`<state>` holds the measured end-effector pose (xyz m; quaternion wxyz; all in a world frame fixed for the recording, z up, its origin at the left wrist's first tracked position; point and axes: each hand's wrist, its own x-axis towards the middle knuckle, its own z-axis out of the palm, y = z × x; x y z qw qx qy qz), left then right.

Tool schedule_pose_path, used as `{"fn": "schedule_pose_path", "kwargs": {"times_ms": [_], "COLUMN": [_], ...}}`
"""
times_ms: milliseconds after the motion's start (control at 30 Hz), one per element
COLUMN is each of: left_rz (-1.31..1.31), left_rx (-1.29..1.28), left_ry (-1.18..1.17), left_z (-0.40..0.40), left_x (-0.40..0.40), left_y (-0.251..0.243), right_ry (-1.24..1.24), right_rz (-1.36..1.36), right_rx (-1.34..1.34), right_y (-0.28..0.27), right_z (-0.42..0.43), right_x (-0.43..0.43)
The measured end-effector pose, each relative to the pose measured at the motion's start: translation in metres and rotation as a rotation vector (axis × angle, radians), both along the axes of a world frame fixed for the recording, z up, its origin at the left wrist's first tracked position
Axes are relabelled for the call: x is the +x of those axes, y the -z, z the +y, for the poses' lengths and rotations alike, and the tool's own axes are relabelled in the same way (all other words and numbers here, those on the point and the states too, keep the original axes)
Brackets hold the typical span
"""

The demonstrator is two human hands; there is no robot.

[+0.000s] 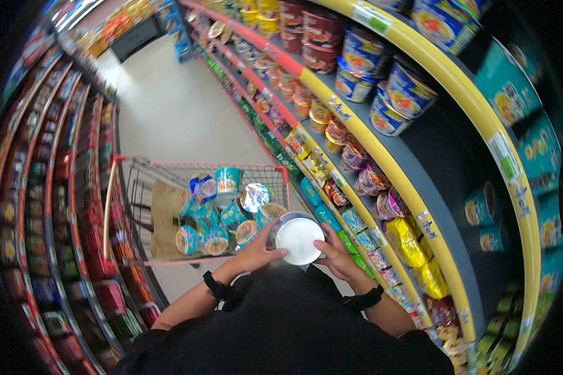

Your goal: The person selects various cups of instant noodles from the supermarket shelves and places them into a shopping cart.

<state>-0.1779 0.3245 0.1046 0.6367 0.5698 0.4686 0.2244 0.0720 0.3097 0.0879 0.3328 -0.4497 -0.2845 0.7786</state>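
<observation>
Between both hands I hold an instant noodle cup (301,240), its plain white round end facing up at me. My left hand (260,246) wraps its left side, with the thumb at the rim. On the right side, my right hand (335,253) grips it with the thumb laid on the white face. Just beyond the cup stands a wire shopping cart (143,165) with a red-cornered rim. Inside it lie several teal noodle cups (228,179), a blue noodle cup (203,187), a shiny-lidded cup (255,197) and a brown cardboard piece (164,220).
Yellow-edged shelves (380,140) on my right carry blue noodle buckets (394,105), dark red buckets (322,42) and yellow packets (406,241). Teal cups (480,206) sit deeper in. Packed shelves (51,197) line the left. A pale tiled aisle (173,117) runs ahead towards a blue step stool (182,42).
</observation>
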Motion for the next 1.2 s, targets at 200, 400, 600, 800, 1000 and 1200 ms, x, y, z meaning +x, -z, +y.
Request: {"fn": "schedule_pose_path", "kwargs": {"times_ms": [200, 400, 600, 800, 1000, 1200], "left_rz": [0.041, 0.018, 0.031, -0.152, -0.231, 0.007], "left_rx": [0.027, 0.074, 0.155, 0.048, -0.027, -0.201], "left_ry": [-0.319, -0.469, -0.566, -0.699, -0.720, -0.716], "left_z": [-0.046, -0.076, -0.086, -0.077, -0.066, -0.062], "left_x": [0.008, -0.012, -0.032, -0.077, -0.132, -0.198], "left_y": [0.033, 0.041, 0.047, 0.070, 0.081, 0.125], "right_ry": [-0.308, -0.448, -0.528, -0.541, -0.498, -0.701], "right_rz": [-0.104, -0.124, -0.113, -0.063, -0.212, -0.605], "right_rx": [-0.060, 0.006, 0.139, 0.103, 0.149, 0.377], "right_y": [0.015, 0.031, 0.029, 0.024, 0.053, 0.087], "right_z": [-0.001, -0.007, 0.003, 0.024, 0.048, 0.071], "right_x": [-0.006, -0.035, -0.061, -0.099, -0.152, -0.230]}}
